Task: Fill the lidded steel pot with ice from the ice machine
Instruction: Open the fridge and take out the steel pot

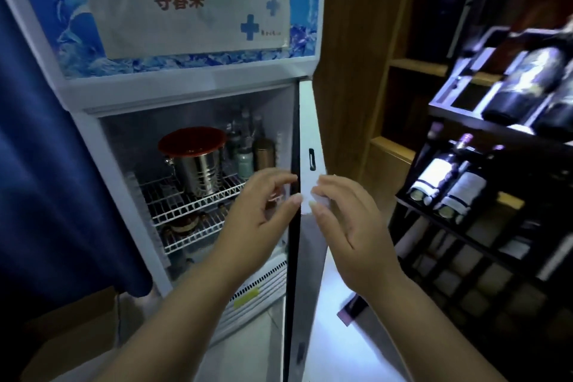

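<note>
Standing on fridge shelf [198,198], red-lidded steel pot [195,161]

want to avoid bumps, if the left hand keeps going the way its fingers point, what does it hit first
Probably the open door's edge: the left hand points right toward it, fingertips about touching. Depth is unclear.

My left hand [263,205] and right hand [344,217] meet at the edge of the open white fridge door [310,146], fingers [322,195] of the right curled on its edge. Inside, the shiny steel pot with a dark red lid [193,158] stands on the white wire shelf [186,198], beside bottles [248,149]. To my right, a dark rack of wine bottles [459,183].
</note>
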A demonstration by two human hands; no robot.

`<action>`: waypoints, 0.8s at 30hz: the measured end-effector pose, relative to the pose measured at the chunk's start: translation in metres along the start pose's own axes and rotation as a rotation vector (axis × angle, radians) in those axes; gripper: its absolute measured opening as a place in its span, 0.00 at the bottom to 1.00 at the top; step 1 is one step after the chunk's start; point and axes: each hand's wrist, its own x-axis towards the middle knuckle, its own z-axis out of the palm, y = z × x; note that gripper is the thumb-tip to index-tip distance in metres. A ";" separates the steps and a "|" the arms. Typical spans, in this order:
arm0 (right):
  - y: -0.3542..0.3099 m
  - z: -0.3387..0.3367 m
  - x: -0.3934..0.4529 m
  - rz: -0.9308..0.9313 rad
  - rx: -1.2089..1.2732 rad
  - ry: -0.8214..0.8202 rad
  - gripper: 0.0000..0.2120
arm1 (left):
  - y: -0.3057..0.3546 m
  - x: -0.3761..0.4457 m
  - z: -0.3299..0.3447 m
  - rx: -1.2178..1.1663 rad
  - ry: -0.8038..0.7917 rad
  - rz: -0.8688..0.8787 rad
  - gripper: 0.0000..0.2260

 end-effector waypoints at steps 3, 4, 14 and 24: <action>0.009 -0.020 -0.010 -0.109 -0.152 0.106 0.20 | 0.008 0.006 0.023 0.046 -0.071 0.055 0.15; 0.013 -0.028 -0.012 -0.121 -0.176 0.124 0.18 | 0.011 0.008 0.031 0.048 -0.079 0.066 0.15; 0.064 -0.107 -0.016 -0.087 -0.260 0.183 0.12 | 0.045 0.030 0.116 0.065 -0.096 0.135 0.15; 0.121 -0.175 -0.009 0.012 -0.290 0.184 0.14 | 0.068 0.061 0.201 0.178 -0.158 0.167 0.20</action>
